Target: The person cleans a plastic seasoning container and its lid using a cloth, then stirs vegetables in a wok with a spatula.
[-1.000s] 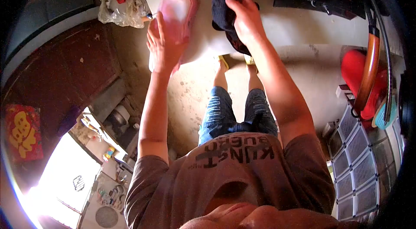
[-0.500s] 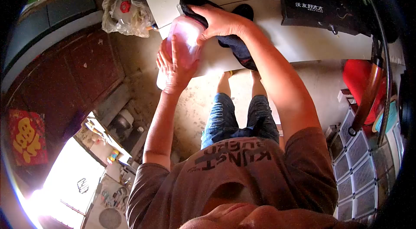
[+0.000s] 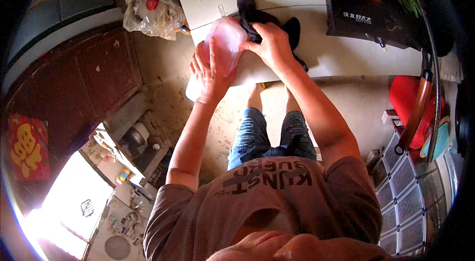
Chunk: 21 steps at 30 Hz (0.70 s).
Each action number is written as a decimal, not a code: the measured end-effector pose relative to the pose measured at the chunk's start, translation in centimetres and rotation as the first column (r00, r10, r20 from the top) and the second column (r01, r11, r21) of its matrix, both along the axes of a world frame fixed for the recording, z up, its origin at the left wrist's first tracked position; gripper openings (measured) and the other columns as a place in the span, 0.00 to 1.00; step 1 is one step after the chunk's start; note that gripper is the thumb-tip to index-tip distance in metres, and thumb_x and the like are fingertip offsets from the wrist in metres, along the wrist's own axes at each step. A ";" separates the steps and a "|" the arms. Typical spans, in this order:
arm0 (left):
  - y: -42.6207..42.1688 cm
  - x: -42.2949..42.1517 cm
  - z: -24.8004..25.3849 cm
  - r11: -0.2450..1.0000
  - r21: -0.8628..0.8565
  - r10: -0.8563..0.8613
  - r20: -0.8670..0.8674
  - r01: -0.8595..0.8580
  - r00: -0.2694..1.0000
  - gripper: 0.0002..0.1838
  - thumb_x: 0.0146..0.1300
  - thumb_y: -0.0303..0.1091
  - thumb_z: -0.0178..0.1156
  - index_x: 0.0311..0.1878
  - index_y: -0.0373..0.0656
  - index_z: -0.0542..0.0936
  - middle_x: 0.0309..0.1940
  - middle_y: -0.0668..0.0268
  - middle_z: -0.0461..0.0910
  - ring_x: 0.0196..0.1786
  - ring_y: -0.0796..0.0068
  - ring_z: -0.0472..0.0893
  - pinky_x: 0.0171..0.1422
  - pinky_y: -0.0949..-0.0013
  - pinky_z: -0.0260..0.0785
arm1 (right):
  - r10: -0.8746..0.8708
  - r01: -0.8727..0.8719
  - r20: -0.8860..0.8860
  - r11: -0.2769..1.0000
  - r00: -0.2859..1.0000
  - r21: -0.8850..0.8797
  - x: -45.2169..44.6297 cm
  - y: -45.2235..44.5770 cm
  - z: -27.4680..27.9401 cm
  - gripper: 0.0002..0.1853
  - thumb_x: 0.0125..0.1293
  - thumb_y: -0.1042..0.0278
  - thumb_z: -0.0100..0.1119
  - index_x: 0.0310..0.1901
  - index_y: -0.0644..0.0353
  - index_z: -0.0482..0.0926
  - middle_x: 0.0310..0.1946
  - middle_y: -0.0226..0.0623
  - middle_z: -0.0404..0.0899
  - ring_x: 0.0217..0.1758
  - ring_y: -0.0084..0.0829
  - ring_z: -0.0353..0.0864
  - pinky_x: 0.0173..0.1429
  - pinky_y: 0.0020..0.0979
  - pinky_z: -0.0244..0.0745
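Observation:
On the white table [image 3: 356, 61] lies a translucent pink container [image 3: 226, 38], near the table's left end. My left hand [image 3: 213, 75] rests on its near left part, the fingers spread over it. At the container's right edge is my right hand [image 3: 271, 46], thumb against the edge and fingers beside a black cloth item [image 3: 253, 16]. Whether those fingers grip the cloth or the container's rim is hard to tell. The black cloth stretches from above the container to the right behind my right hand.
A clear plastic bag [image 3: 148, 11] with a red item hangs left of the table. A black box [image 3: 366, 9] with white lettering is at the back right. Further right are a red object [image 3: 408, 103], a brown curved handle [image 3: 418, 108] and a teal basket [image 3: 438, 137].
My right hand moved left from the raised black cloth to the container's edge. The cloth now lies on the table. My left hand stayed on the container.

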<state>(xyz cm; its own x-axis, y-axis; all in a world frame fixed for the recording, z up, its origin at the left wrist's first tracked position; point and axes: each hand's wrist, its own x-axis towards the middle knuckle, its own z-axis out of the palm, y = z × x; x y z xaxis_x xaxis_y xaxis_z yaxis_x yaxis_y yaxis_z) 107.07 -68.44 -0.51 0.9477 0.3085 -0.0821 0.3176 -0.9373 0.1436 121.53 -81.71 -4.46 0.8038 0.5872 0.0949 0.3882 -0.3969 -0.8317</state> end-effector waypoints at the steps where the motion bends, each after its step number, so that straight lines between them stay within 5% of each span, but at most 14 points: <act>1: -0.4 0.3 0.0 0.999 0.005 0.035 -0.009 -0.035 0.999 0.61 0.46 0.47 0.73 0.76 0.47 0.43 0.66 0.41 0.54 0.64 0.39 0.62 0.67 0.42 0.55 | -0.053 0.051 0.059 0.998 0.997 0.031 -0.1 0.0 0.0 0.27 0.44 0.48 0.76 0.35 0.63 0.79 0.28 0.47 0.81 0.33 0.50 0.81 0.40 0.41 0.77; 2: -0.8 0.7 -0.1 0.998 0.010 0.070 -0.016 -0.070 0.997 0.61 0.46 0.47 0.73 0.76 0.47 0.43 0.66 0.41 0.54 0.64 0.39 0.62 0.67 0.42 0.55 | -0.052 0.050 0.064 0.998 0.997 0.031 0.1 -0.2 -0.1 0.27 0.44 0.48 0.76 0.35 0.63 0.79 0.28 0.47 0.81 0.33 0.50 0.81 0.40 0.41 0.77; 4: -1.8 1.8 0.0 0.994 -0.002 0.109 -0.012 -0.109 0.994 0.61 0.47 0.49 0.73 0.76 0.46 0.43 0.66 0.41 0.53 0.65 0.39 0.61 0.67 0.43 0.55 | -0.158 0.172 -0.247 0.984 0.956 0.035 0.3 -0.9 0.3 0.25 0.47 0.48 0.75 0.35 0.62 0.81 0.26 0.48 0.81 0.29 0.47 0.82 0.36 0.39 0.76; 5: -2.2 2.6 -0.2 0.987 0.007 0.160 0.018 -0.160 0.987 0.61 0.46 0.50 0.73 0.76 0.46 0.43 0.67 0.41 0.53 0.65 0.39 0.61 0.67 0.43 0.55 | -0.191 0.270 -0.390 0.949 0.901 0.160 0.8 -1.1 0.4 0.23 0.51 0.48 0.74 0.36 0.62 0.82 0.22 0.43 0.82 0.25 0.35 0.82 0.33 0.34 0.75; 6: -2.5 3.2 0.0 0.977 0.013 0.210 0.048 -0.211 0.976 0.62 0.46 0.51 0.73 0.76 0.46 0.42 0.67 0.42 0.53 0.64 0.39 0.61 0.67 0.43 0.55 | -0.183 0.358 -0.678 0.925 0.712 0.127 1.4 -1.9 0.9 0.21 0.55 0.51 0.72 0.40 0.61 0.83 0.23 0.32 0.82 0.24 0.23 0.78 0.31 0.28 0.72; 8: -2.6 4.2 0.7 0.971 -0.050 0.235 0.029 -0.233 0.972 0.62 0.47 0.58 0.71 0.76 0.44 0.42 0.67 0.42 0.53 0.66 0.39 0.60 0.69 0.42 0.54 | -0.094 0.578 -0.811 0.749 0.577 0.324 1.5 -1.8 0.6 0.19 0.58 0.53 0.71 0.40 0.61 0.83 0.26 0.25 0.80 0.26 0.18 0.74 0.30 0.25 0.70; 10: -1.3 4.0 0.7 0.947 -0.266 0.213 0.096 -0.181 0.972 0.63 0.47 0.64 0.69 0.76 0.43 0.44 0.68 0.41 0.53 0.69 0.38 0.58 0.71 0.43 0.53 | 0.042 0.628 -0.878 0.683 0.477 0.374 1.8 -2.1 1.1 0.21 0.60 0.56 0.68 0.48 0.63 0.78 0.36 0.30 0.79 0.34 0.19 0.76 0.37 0.24 0.74; 12: -0.1 1.6 0.8 0.820 -0.551 0.318 0.210 -0.157 0.925 0.51 0.57 0.53 0.66 0.75 0.42 0.49 0.70 0.42 0.56 0.71 0.47 0.59 0.73 0.47 0.56 | 0.132 0.643 -0.875 0.629 0.466 0.437 1.9 -2.0 1.3 0.27 0.61 0.57 0.67 0.57 0.65 0.73 0.45 0.36 0.79 0.42 0.22 0.77 0.49 0.25 0.73; 13: 0.9 -0.3 0.1 0.823 -0.529 0.384 0.249 -0.208 0.889 0.43 0.62 0.45 0.65 0.74 0.41 0.54 0.69 0.45 0.58 0.70 0.51 0.61 0.71 0.49 0.59 | 0.132 0.641 -0.876 0.632 0.464 0.435 1.7 -1.8 1.4 0.27 0.61 0.57 0.67 0.57 0.65 0.73 0.45 0.36 0.79 0.42 0.22 0.77 0.49 0.25 0.73; 14: 1.3 -1.9 1.0 0.831 -0.446 0.452 0.191 -0.333 0.871 0.40 0.63 0.46 0.63 0.73 0.43 0.58 0.69 0.47 0.59 0.68 0.51 0.64 0.70 0.50 0.61 | 0.080 0.593 -0.863 0.695 0.499 0.407 1.5 -1.6 1.3 0.30 0.62 0.60 0.65 0.62 0.66 0.68 0.55 0.40 0.74 0.54 0.26 0.72 0.59 0.27 0.66; 16: 0.9 -5.4 -0.5 0.724 -0.555 0.578 0.162 -0.411 0.800 0.38 0.64 0.48 0.62 0.73 0.45 0.59 0.68 0.50 0.61 0.68 0.51 0.65 0.68 0.51 0.64 | 0.032 0.469 -0.806 0.800 0.591 0.375 1.2 -1.1 -0.6 0.38 0.64 0.65 0.62 0.71 0.68 0.55 0.70 0.45 0.61 0.72 0.30 0.60 0.74 0.28 0.51; 18: -1.2 -7.0 0.5 -0.131 -0.866 0.797 -0.382 -0.482 0.468 0.38 0.64 0.51 0.62 0.72 0.46 0.60 0.67 0.52 0.62 0.68 0.53 0.65 0.66 0.54 0.65 | 0.133 0.350 -0.709 0.798 0.692 0.490 1.1 -0.2 -2.8 0.36 0.65 0.65 0.61 0.70 0.69 0.58 0.69 0.44 0.63 0.71 0.31 0.61 0.74 0.28 0.52; 19: -1.8 -7.4 0.2 -0.166 -0.881 0.802 -0.382 -0.443 0.460 0.38 0.63 0.47 0.65 0.71 0.44 0.61 0.67 0.55 0.64 0.67 0.57 0.67 0.65 0.56 0.66 | 0.046 0.241 -0.557 0.870 0.829 0.431 1.1 0.1 -3.1 0.34 0.66 0.65 0.60 0.70 0.69 0.59 0.69 0.44 0.63 0.71 0.30 0.62 0.73 0.28 0.53; 21: -1.2 -8.4 -1.0 -0.168 -0.911 0.801 -0.349 -0.377 0.486 0.38 0.62 0.46 0.66 0.71 0.43 0.61 0.66 0.55 0.66 0.66 0.59 0.68 0.64 0.56 0.67 | 0.032 0.236 -0.545 0.879 0.838 0.415 0.9 0.7 -3.7 0.34 0.66 0.65 0.60 0.69 0.68 0.60 0.69 0.45 0.64 0.71 0.31 0.63 0.73 0.28 0.54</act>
<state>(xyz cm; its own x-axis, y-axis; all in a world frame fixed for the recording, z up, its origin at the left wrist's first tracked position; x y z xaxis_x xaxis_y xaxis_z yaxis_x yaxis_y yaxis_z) 98.62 -69.66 -1.54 0.4094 0.6604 -0.6295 0.3946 0.4939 0.7748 122.40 -80.98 -8.11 0.8590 0.4965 -0.1250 -0.1777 0.0600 -0.9823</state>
